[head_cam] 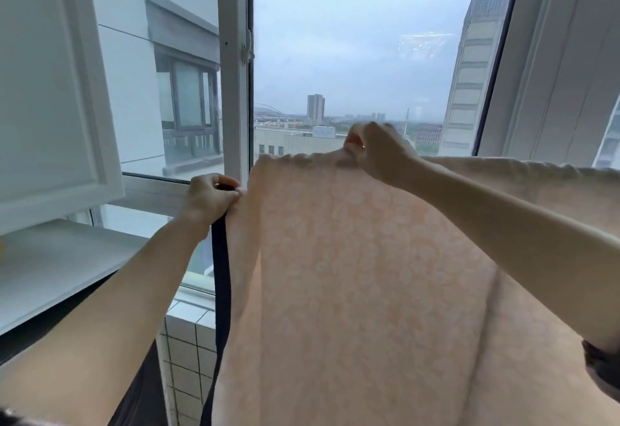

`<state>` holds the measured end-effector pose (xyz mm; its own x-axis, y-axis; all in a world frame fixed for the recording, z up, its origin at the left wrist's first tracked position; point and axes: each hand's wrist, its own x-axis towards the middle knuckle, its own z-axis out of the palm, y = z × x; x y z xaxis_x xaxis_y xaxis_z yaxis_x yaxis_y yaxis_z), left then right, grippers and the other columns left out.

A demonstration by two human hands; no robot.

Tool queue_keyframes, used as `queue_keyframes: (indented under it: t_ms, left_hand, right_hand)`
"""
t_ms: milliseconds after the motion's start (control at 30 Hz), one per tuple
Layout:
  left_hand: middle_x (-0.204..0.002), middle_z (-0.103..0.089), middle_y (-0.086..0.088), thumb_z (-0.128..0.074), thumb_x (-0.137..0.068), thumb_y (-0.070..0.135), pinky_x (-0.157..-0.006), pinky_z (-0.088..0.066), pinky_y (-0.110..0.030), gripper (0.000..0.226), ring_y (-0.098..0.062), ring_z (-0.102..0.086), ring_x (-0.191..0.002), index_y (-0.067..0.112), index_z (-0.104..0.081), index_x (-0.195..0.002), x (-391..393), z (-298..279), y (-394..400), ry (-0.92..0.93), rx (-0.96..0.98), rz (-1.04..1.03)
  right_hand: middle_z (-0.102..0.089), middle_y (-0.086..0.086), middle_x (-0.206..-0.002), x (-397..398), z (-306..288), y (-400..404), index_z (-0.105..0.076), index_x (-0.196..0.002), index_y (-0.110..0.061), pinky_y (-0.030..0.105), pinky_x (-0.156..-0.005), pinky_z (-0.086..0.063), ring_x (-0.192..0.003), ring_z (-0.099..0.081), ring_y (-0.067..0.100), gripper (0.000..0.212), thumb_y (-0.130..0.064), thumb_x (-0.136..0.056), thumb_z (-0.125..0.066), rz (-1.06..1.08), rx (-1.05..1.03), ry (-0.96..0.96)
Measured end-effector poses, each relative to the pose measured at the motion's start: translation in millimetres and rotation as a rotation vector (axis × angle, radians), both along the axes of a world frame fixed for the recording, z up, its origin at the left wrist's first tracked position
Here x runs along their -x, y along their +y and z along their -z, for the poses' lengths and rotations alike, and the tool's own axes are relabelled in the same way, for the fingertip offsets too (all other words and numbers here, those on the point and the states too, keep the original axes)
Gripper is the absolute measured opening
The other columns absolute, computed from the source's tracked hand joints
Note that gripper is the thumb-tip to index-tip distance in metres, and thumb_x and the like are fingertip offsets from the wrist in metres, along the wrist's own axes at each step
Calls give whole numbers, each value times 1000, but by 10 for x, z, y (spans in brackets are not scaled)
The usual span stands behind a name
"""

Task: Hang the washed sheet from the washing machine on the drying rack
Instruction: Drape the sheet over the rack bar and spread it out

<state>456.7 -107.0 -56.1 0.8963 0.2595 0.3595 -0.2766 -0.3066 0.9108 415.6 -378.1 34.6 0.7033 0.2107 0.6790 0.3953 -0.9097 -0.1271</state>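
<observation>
Both hands pinch the peach sheet [352,274] — left hand [209,195] at its side edge, right hand [379,152] at its top edge — fingers clamped on cloth.

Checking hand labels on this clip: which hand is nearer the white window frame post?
Left. The left hand pinches the sheet edge right beside the window frame post; the right hand grips the sheet's top edge farther right, before the glass.

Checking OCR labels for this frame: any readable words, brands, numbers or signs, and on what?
None readable.
The sheet shows only a pale blotchy pattern, no lettering; left hand and right hand grip its top edge.
The window frame carries no label.
The distant buildings are too small and hazy to show any sign.
</observation>
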Motion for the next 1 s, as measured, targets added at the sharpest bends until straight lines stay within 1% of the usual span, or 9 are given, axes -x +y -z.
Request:
queue_keyframes:
  t_ms: [167, 300, 367, 467, 567, 667, 733, 833, 1000]
  left_hand:
    - [-87, -67, -5, -65, -84, 8, -73, -47, -27, 7, -18, -59, -78, 13, -70, -85, 64, -59, 120, -140, -121, -251]
    - [-97, -67, -9, -64, -82, 11, -85, -49, -34, 14, -26, -60, -96, 9, -71, -94, 26, 176, 230, 206, -400, -120]
    - [-103, -67, -9, -64, -83, 10, -86, -48, -33, 18, -25, -59, -100, 9, -70, -100, 16, 212, 204, 273, -494, -76]
    - [-124, -61, -4, -61, -91, 16, -88, -43, -27, 34, -21, -56, -110, 10, -61, -124, 7, 72, 60, 40, -283, 30]
    - [-116, -61, 1, -55, -96, 18, -75, -48, -18, 34, -16, -60, -98, 17, -53, -130, 22, -95, -116, -56, -53, 304]
    - [-81, -68, -5, -59, -93, 17, -64, -51, -26, 12, -19, -63, -71, 12, -70, -95, -46, -128, -199, -236, -228, 195]
    - [-73, -67, -3, -61, -92, 19, -65, -49, -27, 16, -22, -62, -68, 8, -72, -91, -112, -130, -193, -358, -202, 37]
    - [-79, -69, -5, -60, -92, 22, -72, -53, -33, 20, -25, -64, -76, 7, -73, -97, -177, -146, -182, -376, -121, -28]
    - [-99, -70, -10, -58, -94, 20, -83, -54, -36, 25, -25, -64, -86, 4, -68, -111, -206, -120, -245, -325, -233, 28]
  right_hand:
    - [-68, 6, -90, -18, -74, 30, -67, -92, -12, 42, -77, -54, -82, -62, 25, 14, -17, -92, -54, 18, -97, -97]
    - [-69, 7, -88, -61, -19, 100, -66, -92, -10, 46, -76, -55, -79, -64, 26, 13, -17, -92, -55, -38, -40, -70]
    - [-69, 7, -85, -85, -8, 121, -66, -91, -8, 46, -74, -56, -76, -64, 25, 11, -13, -91, -56, -57, -6, -45]
    - [-68, 6, -80, -110, -17, 118, -65, -86, -10, 46, -72, -56, -73, -64, 25, 9, -11, -89, -57, -58, 10, -39]
    - [-67, 5, -79, -118, -8, 110, -64, -86, -10, 45, -70, -56, -71, -63, 23, 9, -11, -90, -57, -61, 19, -41]
    - [-67, 4, -82, -111, -9, 86, -64, -88, -12, 45, -72, -55, -73, -63, 25, 10, -15, -91, -54, -39, -12, -56]
    - [-68, 6, -85, -122, -41, 42, -64, -90, -11, 46, -73, -55, -76, -63, 26, 12, -19, -92, -54, -18, -55, -101]
    - [-69, 6, -87, -132, -80, -15, -65, -90, -13, 45, -75, -54, -79, -63, 27, 13, -21, -92, -56, 2, -81, -128]
    - [-70, 4, -85, -56, -28, -115, -68, -85, -13, 41, -76, -55, -79, -64, 21, 10, -22, -88, -64, -52, 53, 27]
